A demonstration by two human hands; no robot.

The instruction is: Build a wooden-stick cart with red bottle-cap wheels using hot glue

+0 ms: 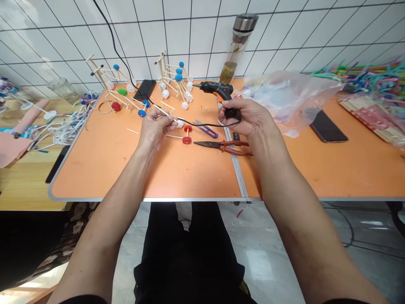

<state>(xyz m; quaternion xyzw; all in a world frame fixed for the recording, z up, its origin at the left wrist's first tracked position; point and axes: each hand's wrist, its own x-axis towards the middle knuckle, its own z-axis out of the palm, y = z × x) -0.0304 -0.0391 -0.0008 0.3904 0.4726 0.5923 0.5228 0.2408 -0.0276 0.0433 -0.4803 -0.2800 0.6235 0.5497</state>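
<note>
On the orange surface, the red-handled pliers lie nearest, jaws pointing left, with a pair of red wheels just beyond their tip and purple snips behind. Above these, the left hand pinches a thin wooden stick in its fingers; the stick's long axis slants from far left to near right, and a white wheel sits by its right end, though I cannot tell whether they are joined. The fingers of the right hand are curled round the handle of a black glue gun, held over the surface, its barrel lying nearly level across the view, nozzle pointing left, handle dropping toward the person. Farther right, a clear plastic bag has pale, bluish contents too blurred to name. At the far left stands a glass jar. By the tiled wall, a capped clear bottle holds amber liquid and leafy bits.
</note>
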